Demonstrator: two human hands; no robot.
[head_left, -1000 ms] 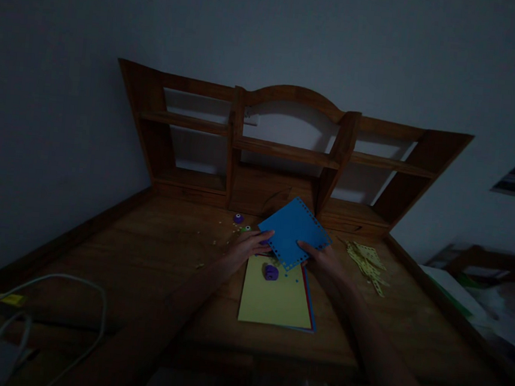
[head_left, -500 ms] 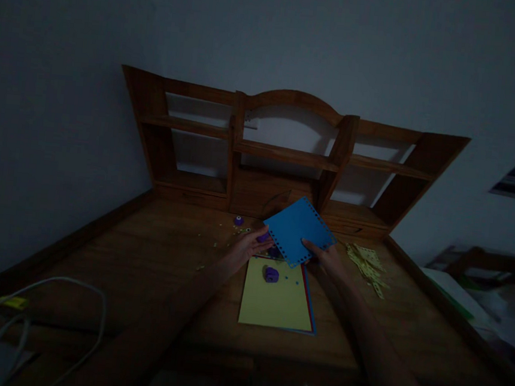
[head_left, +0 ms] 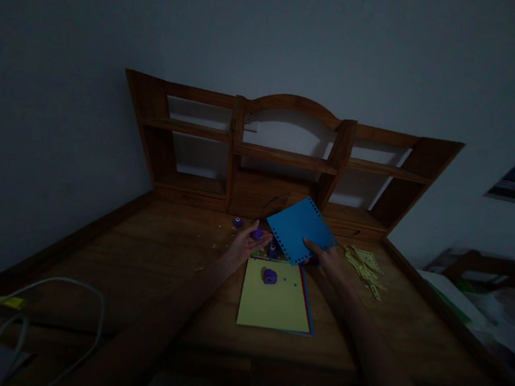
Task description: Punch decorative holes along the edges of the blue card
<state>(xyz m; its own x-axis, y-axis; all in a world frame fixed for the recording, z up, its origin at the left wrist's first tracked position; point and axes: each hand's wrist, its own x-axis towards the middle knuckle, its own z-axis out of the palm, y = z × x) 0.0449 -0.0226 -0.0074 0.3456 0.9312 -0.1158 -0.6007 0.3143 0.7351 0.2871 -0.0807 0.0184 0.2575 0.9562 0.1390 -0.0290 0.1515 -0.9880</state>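
Note:
My right hand (head_left: 326,258) grips a blue paper sheet (head_left: 300,229) by its lower right edge and holds it tilted above the desk; small holes run along its edges. My left hand (head_left: 244,244) is closed around a small purple punch (head_left: 257,234), just left of the sheet. Below them a yellow sheet (head_left: 274,299) lies on top of a stack of coloured paper, with another purple punch (head_left: 270,275) and a few blue dots on it.
A third purple punch (head_left: 237,221) sits further back on the wooden desk (head_left: 144,255). Yellow punched strips (head_left: 365,265) lie to the right. A shelf unit (head_left: 282,159) stands at the back. A white cable (head_left: 44,312) loops at the left front corner.
My left hand has let go of the blue sheet's edge and now holds a purple punch, shifted slightly left. My right hand keeps the sheet raised.

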